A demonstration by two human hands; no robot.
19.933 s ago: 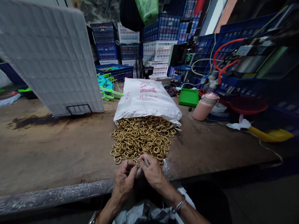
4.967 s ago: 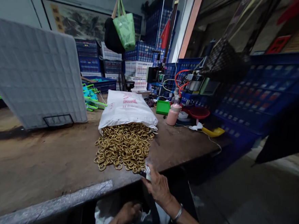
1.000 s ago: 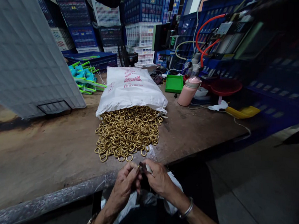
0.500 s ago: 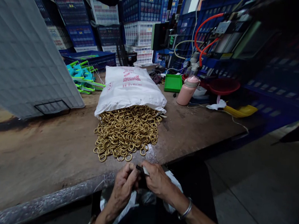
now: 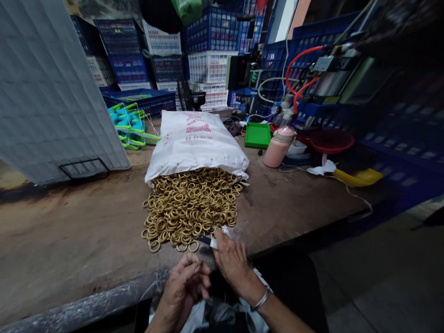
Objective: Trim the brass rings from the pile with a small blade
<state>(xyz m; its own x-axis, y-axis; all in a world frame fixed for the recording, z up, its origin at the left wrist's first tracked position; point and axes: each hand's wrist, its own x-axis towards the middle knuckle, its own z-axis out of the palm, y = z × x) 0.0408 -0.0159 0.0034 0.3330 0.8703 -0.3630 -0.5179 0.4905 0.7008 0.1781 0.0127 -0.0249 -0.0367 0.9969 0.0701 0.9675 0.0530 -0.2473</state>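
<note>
A heap of brass-coloured rings (image 5: 191, 205) spills from the open mouth of a white sack (image 5: 197, 142) lying on the worn workbench (image 5: 69, 227). My right hand (image 5: 231, 258) rests at the near edge of the heap, closed on a small dark tool with a pale tip (image 5: 206, 241) that points toward the rings. My left hand (image 5: 183, 290) sits just below the bench edge, fingers curled and pinched together; what they hold is too small to make out. White plastic wrap (image 5: 211, 315) lies in my lap beneath both hands.
A grey gridded panel (image 5: 41, 88) leans at the left. Teal and green plastic parts (image 5: 128, 122), a green tray (image 5: 258, 135), a pink bottle (image 5: 278, 145), a red bowl (image 5: 330, 140) and a yellow scoop (image 5: 356, 177) stand behind. Blue and white crates (image 5: 210, 59) are stacked at the back.
My right hand has moved up and forward with the tool onto the near edge of the ring heap. My left hand has dropped slightly and the two hands have come apart.
</note>
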